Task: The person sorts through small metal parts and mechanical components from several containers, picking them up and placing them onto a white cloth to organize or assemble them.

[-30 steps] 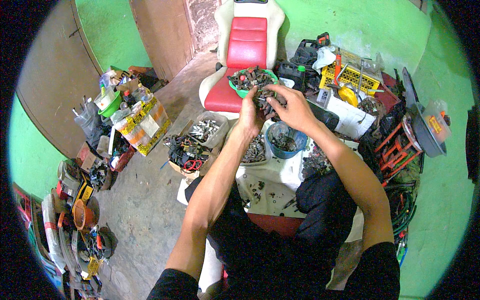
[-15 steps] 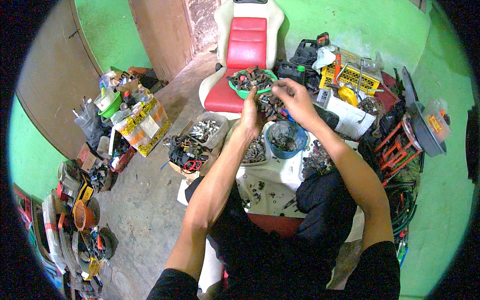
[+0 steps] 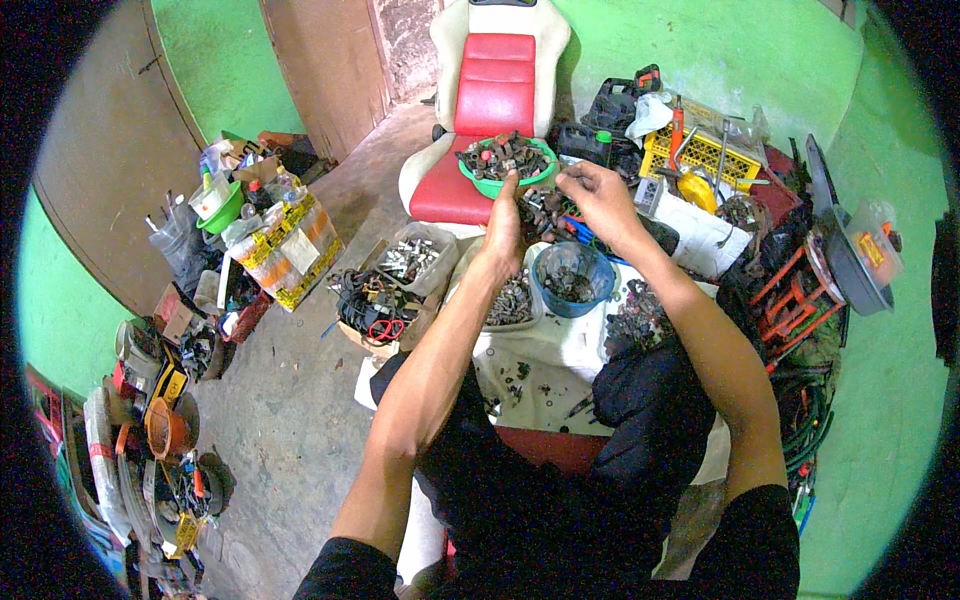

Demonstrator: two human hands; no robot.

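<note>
A green bowl [image 3: 478,177] heaped with dark small parts [image 3: 505,155] stands on a red-and-white seat [image 3: 440,190]. My left hand [image 3: 502,225] is upright at the bowl's front edge, thumb raised, its curled fingers mostly hidden; I cannot make out what they hold. My right hand [image 3: 600,205] has thumb and index pinched beside the bowl's right rim, over more dark parts [image 3: 545,205]; what is pinched is too small to name. Just below my hands are a blue tub [image 3: 572,305] of small parts and a clear container [image 3: 510,305] of metal pieces.
Around me are a box of cables [image 3: 375,310], a tub of silvery pieces [image 3: 408,258], a yellow crate [image 3: 655,155] with tools, orange stools [image 3: 785,300], a taped carton [image 3: 280,255], assorted clutter [image 3: 175,430] along the left, green walls [image 3: 690,40] and doors [image 3: 100,130].
My right hand has shifted slightly rightward, away from my left hand, uncovering more of the bowl's rim and the parts beneath it. My left hand has barely moved.
</note>
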